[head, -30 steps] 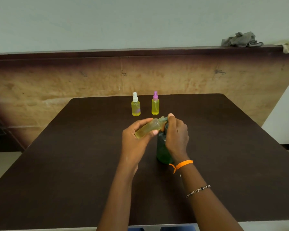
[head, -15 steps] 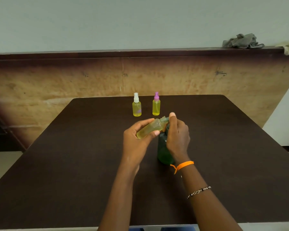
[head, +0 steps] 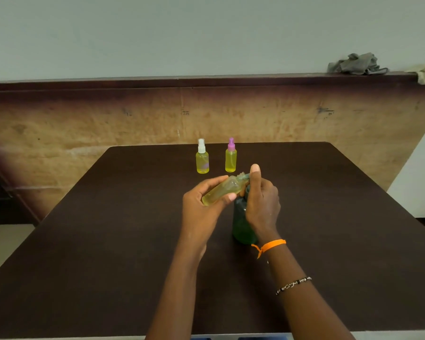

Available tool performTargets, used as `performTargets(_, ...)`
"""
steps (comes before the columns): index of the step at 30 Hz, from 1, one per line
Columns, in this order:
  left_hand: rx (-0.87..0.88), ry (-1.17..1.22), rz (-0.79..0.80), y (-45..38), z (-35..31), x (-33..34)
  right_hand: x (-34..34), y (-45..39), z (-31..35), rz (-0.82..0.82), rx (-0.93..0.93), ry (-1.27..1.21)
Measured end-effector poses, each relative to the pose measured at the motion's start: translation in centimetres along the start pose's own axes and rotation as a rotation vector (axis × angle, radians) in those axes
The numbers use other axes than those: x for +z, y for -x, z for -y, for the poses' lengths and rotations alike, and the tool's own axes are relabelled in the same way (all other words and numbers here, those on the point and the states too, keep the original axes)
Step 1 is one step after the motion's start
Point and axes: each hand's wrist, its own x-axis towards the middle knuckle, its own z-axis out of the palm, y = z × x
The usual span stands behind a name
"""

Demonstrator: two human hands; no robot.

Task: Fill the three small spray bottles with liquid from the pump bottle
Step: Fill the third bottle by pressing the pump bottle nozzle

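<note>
Third spray bottle is in your left hand, fingers and thumb wrapped round its body, tilted with its open neck up against the pump spout. No cap on it that I can see. Your right hand sits on top of the green pump bottle, fingers curled round the pump head, index finger raised above it; the pump bottle stands on the table.

Two capped spray bottles, white-topped and purple-topped, stand side by side near the far edge, both showing yellow liquid. Likely done.

The held bottle looks mostly full. Keep its neck snug under the spout, press in short strokes, and watch the level. Tilted like this, it could spill before it looks full, so bring it upright to check.
</note>
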Motion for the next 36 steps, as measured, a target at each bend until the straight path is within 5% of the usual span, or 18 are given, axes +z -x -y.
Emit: performTargets(36,-0.006,-0.022,-0.004,-0.09,-0.12,-0.10,0.18,-0.01,-0.18,-0.035,-0.037,-0.002)
